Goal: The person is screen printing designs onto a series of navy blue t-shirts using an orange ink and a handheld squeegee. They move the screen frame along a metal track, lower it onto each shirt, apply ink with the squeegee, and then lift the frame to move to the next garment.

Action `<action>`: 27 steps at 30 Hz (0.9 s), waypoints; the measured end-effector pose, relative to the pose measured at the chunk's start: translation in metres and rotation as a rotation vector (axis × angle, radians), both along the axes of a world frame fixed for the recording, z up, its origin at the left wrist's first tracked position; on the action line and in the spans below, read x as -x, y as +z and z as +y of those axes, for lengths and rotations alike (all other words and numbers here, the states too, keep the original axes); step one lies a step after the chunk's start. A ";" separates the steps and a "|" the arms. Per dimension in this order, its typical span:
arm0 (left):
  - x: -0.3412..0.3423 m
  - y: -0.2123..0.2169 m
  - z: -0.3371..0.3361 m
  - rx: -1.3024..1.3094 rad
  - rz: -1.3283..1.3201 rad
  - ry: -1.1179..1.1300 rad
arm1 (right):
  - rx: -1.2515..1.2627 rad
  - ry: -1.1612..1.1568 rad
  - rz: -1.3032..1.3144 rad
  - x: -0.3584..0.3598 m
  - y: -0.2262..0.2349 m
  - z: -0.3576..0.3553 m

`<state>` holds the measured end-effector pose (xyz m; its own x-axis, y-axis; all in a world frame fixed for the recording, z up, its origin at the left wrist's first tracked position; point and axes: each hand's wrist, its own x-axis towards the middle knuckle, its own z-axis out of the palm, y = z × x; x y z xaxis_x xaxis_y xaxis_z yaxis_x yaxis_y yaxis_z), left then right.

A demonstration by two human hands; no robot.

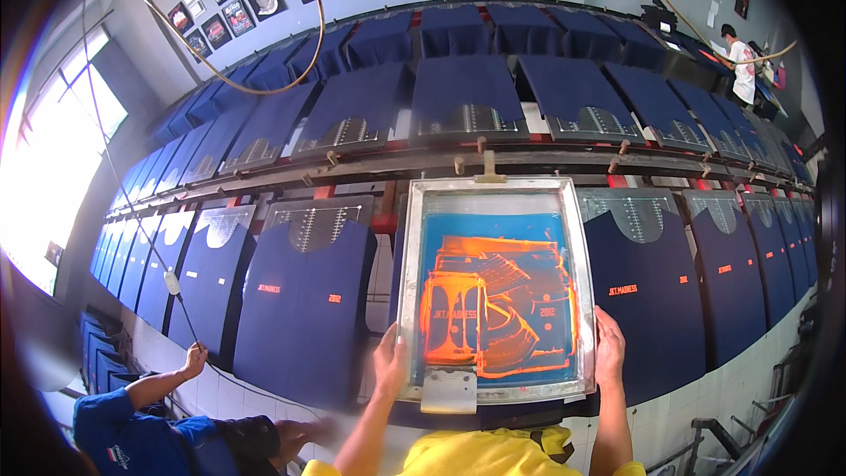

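A silkscreen frame [578, 256] with a pale metal border lies over a printing board in front of me. My left hand [389, 363] grips its left side near the lower corner. On the opposite side, my right hand [610, 348] holds the right edge, fingers along the border. The blue mesh [520, 225] is smeared with bright orange ink [454, 295], thickest on the left. A squeegee [449, 390] with a pale, wide handle rests at the mesh's lower left, overlapping the near border. Most of the garment under the frame is hidden.
Navy shirts [304, 317] with small orange prints lie on boards to both sides. A rail [529, 159] with upright pegs runs behind the frame, with another row of shirts [467, 88] beyond. At left, a co-worker in blue [150, 427] holds a hanging cable; another person [742, 70] stands far right.
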<state>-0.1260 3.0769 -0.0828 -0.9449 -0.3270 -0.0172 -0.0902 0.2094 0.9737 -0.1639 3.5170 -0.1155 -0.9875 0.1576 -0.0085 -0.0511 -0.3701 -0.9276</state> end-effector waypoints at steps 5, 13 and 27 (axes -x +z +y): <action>0.005 -0.016 -0.032 -0.045 -0.046 0.054 | -0.061 0.022 -0.023 0.015 -0.002 -0.032; 0.024 -0.021 -0.046 -0.016 -0.060 0.046 | -0.097 0.027 -0.060 0.034 0.009 -0.047; 0.038 -0.008 -0.051 -0.050 -0.051 0.049 | -0.034 -0.008 -0.080 0.039 0.009 -0.059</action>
<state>-0.1642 3.0255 -0.0910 -0.9253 -0.3702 -0.0827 -0.1492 0.1548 0.9766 -0.2031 3.4579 -0.1064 -0.9826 0.1668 -0.0818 0.0209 -0.3380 -0.9409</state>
